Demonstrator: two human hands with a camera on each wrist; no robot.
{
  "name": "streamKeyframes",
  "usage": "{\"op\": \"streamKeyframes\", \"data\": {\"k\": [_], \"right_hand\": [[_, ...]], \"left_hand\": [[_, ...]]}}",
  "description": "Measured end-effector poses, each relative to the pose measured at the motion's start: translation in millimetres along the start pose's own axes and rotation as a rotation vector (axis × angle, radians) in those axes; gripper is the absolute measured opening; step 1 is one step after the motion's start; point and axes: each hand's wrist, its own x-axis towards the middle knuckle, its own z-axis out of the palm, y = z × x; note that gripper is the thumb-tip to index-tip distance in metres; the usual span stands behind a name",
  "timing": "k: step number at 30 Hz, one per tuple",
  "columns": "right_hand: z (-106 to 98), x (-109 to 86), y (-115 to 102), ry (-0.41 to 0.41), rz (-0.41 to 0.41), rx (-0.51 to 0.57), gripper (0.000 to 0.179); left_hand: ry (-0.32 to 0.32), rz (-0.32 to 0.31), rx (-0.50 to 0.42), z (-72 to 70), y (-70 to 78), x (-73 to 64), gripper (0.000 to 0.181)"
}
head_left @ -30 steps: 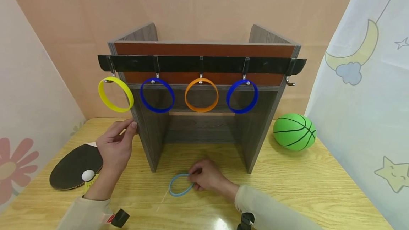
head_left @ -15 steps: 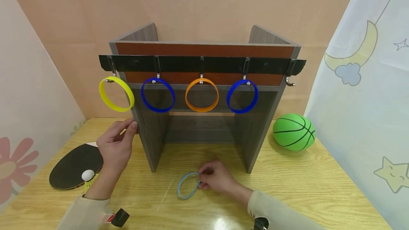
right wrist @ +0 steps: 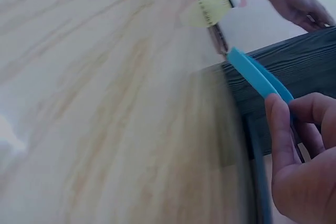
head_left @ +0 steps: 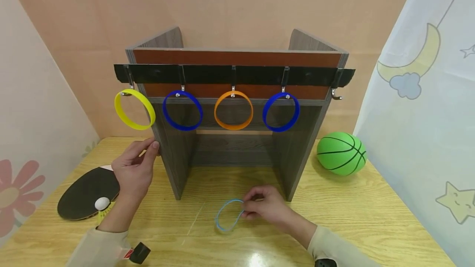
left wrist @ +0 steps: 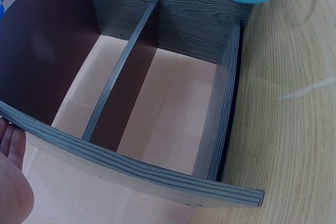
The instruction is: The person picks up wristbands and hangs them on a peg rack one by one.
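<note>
In the head view my left hand (head_left: 134, 168) pinches the front edge of the grey wooden shelf's (head_left: 168, 164) left side panel. My right hand (head_left: 269, 206) pinches a light blue silicone wristband (head_left: 218, 222) between thumb and fingers, low in front of the shelf opening. The right wrist view shows the wristband (right wrist: 254, 74) sticking out from the fingertips. On the shelf's hooks hang a yellow wristband (head_left: 152, 114), a blue wristband (head_left: 165, 114), an orange wristband (head_left: 217, 115) and another blue wristband (head_left: 265, 115). The far right hook (head_left: 337, 94) carries nothing.
A black strip (head_left: 208, 74) with hooks crosses the shelf front. A green ball (head_left: 341, 153) sits right of the shelf. On the left lie a table tennis paddle (head_left: 83, 195), a white ball (head_left: 102, 203) and a yellow shuttlecock (head_left: 104, 213). Printed cloths flank the wooden table (head_left: 356, 221).
My right hand has moved to the right with the light blue wristband, which has turned and looks more bent. My left hand stays in place on the shelf panel.
</note>
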Motion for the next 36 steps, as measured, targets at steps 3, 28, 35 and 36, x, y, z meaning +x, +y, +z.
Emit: {"op": "streamKeyframes", "data": {"k": [3, 28, 35, 36], "right_hand": [[-4, -4.9, -8, -0.011, 0.000, 0.027, 0.020], [-40, -23.8, -68, -0.201, -0.536, 0.378, 0.033], [-48, -27.4, -87, -0.302, -0.670, 0.485, 0.033], [-49, -28.1, -90, -0.310, -0.685, 0.502, 0.033]], "left_hand": [[-0.002, 0.000, 0.005, -0.9, -1.3, -0.5, 0.015], [-0.001, -0.014, -0.022, -1.4, -1.5, -0.6, 0.016], [-0.001, -0.017, -0.012, -1.2, -0.2, -0.9, 0.017], [0.000, -0.018, -0.014, -1.3, -0.5, -0.9, 0.018]]}}
